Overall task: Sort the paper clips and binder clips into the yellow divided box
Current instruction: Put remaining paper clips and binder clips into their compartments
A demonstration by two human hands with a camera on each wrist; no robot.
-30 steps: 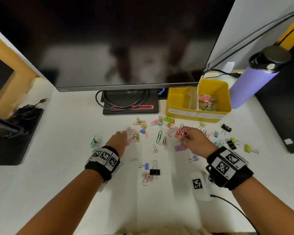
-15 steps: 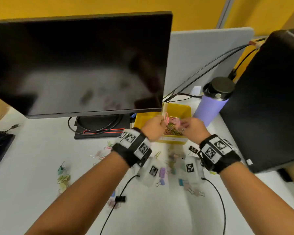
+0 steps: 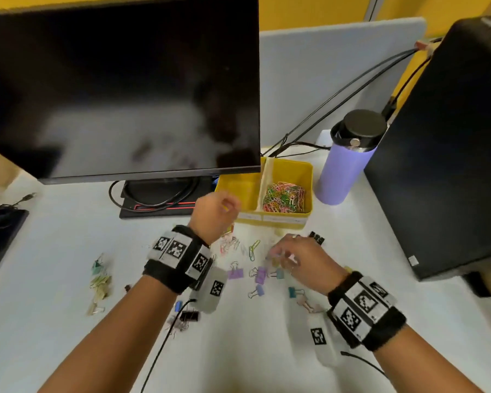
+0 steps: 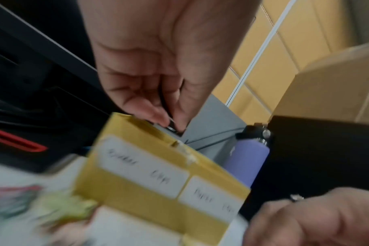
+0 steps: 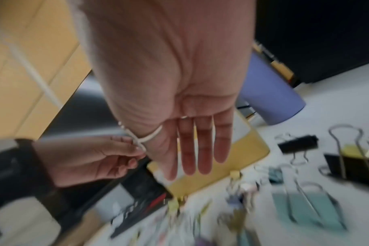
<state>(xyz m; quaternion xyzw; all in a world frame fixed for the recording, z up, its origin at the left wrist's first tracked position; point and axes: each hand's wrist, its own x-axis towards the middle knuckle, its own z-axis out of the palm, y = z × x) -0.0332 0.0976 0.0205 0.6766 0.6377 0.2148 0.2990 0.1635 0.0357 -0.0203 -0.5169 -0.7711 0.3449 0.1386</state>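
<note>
The yellow divided box [image 3: 284, 221] stands under the monitor's right corner. Coloured paper clips [image 3: 284, 197] fill its right compartment, and I see nothing in the left one. My left hand [image 3: 220, 207] hovers at the box's left front corner with fingers curled. In the left wrist view the left hand [image 4: 171, 124] seems to pinch a small wire clip, but it is blurred. My right hand [image 3: 281, 256] reaches down with straight fingers [image 5: 202, 154] over pastel binder clips [image 3: 260, 275] and holds nothing. Loose paper clips [image 3: 230, 245] lie between the hands.
A monitor [image 3: 119, 80] on its stand [image 3: 159, 207] fills the back left. A purple bottle [image 3: 346, 165] and a black tower [image 3: 451, 165] flank the box on the right. More binder clips lie at far left [image 3: 99, 279], and black ones near both wrists [image 3: 189, 316] [image 5: 297, 144].
Half a second ago both hands were together over the box's right compartment. The right hand has since dropped back to the binder clips, and the left has drawn back toward the left front corner.
</note>
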